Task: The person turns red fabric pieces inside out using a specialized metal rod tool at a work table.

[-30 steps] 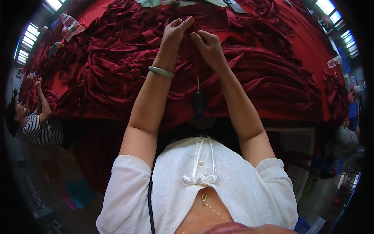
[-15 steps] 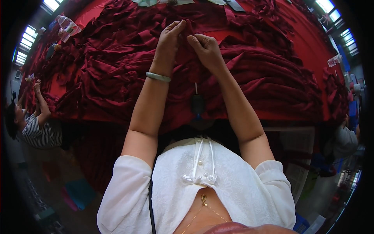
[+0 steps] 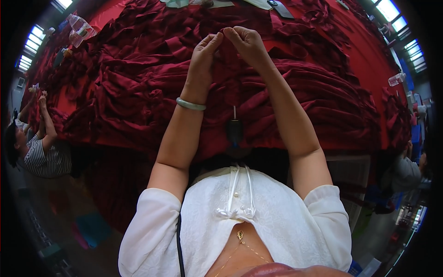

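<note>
A broad heap of dark red cloth (image 3: pixel 152 87) lies in folds across the table in front of me. Over its far middle, my left hand (image 3: pixel 201 57) is closed in a pinch on a bit of this cloth; a pale bangle circles that wrist. My right hand (image 3: pixel 249 45) pinches the same cloth close beside it, thumb and forefinger pressed together, the fingertips nearly meeting the left ones. Between my forearms, near the table's front edge, is a tool with a black handle (image 3: pixel 234 132) and a thin metal shaft; its tip is hidden against the cloth.
A clear plastic bottle (image 3: pixel 80 30) lies at the far left, another bottle (image 3: pixel 396 80) at the right. A phone (image 3: pixel 280 8) rests at the back. People in a striped shirt (image 3: pixel 46 157) and a grey top (image 3: pixel 405 170) are at either side. A white crate (image 3: pixel 364 177) stands below the table edge.
My right hand has moved up and slightly right, so its fingertips are level with the left ones. My left hand has dropped a little nearer. Both still pinch the cloth.
</note>
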A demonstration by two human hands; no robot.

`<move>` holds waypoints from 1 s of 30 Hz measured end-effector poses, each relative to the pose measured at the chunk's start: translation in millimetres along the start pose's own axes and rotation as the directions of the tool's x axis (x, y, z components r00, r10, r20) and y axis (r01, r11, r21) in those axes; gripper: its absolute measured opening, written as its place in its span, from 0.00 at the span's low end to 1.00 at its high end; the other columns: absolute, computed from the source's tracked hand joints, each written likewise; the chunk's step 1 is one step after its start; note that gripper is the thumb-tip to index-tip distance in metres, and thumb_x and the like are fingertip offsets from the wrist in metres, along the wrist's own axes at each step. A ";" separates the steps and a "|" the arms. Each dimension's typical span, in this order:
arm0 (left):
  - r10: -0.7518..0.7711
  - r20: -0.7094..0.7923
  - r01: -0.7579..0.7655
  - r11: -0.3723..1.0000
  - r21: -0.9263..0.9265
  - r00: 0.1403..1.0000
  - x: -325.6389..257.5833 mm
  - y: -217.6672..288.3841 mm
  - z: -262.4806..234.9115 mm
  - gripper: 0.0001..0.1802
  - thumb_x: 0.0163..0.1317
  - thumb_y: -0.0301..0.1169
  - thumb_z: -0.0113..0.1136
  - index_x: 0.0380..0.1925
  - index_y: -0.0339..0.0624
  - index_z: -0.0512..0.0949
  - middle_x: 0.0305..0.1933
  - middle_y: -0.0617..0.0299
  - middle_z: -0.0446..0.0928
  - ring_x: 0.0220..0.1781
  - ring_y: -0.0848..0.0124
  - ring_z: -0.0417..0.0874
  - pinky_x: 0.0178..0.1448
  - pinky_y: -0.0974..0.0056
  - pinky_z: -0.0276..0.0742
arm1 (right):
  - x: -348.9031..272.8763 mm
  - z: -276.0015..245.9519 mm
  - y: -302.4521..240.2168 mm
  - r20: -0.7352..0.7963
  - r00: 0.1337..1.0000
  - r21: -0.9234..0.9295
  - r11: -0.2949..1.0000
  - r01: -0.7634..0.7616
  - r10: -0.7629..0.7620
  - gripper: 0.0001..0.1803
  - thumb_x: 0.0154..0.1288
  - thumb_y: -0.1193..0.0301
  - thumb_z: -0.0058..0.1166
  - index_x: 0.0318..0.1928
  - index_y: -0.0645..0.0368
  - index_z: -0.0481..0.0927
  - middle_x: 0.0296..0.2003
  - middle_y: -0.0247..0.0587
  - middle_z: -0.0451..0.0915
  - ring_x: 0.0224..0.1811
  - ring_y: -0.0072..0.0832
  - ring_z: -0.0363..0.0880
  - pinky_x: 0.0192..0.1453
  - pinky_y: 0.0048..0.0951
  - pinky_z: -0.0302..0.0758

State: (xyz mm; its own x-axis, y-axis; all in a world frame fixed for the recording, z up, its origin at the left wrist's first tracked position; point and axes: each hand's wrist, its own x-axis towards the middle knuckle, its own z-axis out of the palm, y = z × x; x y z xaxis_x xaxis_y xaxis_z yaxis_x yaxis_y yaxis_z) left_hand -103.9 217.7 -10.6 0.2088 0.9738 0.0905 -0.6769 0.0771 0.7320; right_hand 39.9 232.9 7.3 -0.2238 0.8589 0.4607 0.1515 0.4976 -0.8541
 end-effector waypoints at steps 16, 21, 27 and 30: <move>-0.042 0.021 0.043 0.998 -0.045 0.999 -7.9 -1.3 17.1 0.05 0.66 0.32 0.56 0.35 0.44 0.78 0.32 0.70 0.79 0.32 0.81 0.78 0.36 0.75 0.75 | -28.9 4.0 -4.7 -0.097 0.995 -0.266 0.964 -0.002 -0.025 0.15 0.67 0.69 0.50 0.25 0.66 0.71 0.15 0.30 0.66 0.21 0.14 0.58 0.24 0.27 0.61; 0.000 0.165 0.011 0.998 -0.069 0.986 26.4 -3.9 -4.9 0.06 0.66 0.32 0.56 0.36 0.43 0.79 0.32 0.68 0.79 0.32 0.79 0.79 0.37 0.75 0.75 | -5.2 6.1 -6.9 -0.086 0.985 -0.243 0.962 0.127 -0.152 0.12 0.66 0.69 0.51 0.31 0.67 0.76 0.17 0.31 0.71 0.24 0.11 0.64 0.25 0.26 0.64; -0.031 0.109 0.029 0.999 0.026 0.994 17.7 -9.9 -3.8 0.07 0.66 0.33 0.56 0.35 0.43 0.79 0.32 0.68 0.79 0.33 0.79 0.78 0.38 0.73 0.75 | -32.3 13.5 -22.4 -0.125 0.973 -0.490 0.865 0.111 -0.196 0.16 0.64 0.67 0.50 0.22 0.64 0.68 0.15 0.52 0.65 0.15 0.38 0.65 0.23 0.36 0.62; -0.067 0.044 0.066 0.997 0.034 0.997 21.5 -5.3 1.1 0.07 0.65 0.32 0.56 0.33 0.42 0.79 0.31 0.67 0.79 0.33 0.77 0.78 0.40 0.72 0.74 | -29.5 11.2 -20.5 -0.117 0.974 -0.428 0.895 0.126 -0.192 0.17 0.65 0.68 0.49 0.22 0.64 0.69 0.12 0.45 0.63 0.14 0.27 0.62 0.21 0.34 0.60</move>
State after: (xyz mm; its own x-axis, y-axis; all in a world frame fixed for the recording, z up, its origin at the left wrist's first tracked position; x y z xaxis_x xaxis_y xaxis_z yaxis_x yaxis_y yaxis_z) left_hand -95.0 238.0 -11.8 0.2844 0.9561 0.0705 -0.6374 0.1337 0.7588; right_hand 32.6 196.0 8.6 -0.1351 0.7553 0.6414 0.5198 0.6051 -0.6030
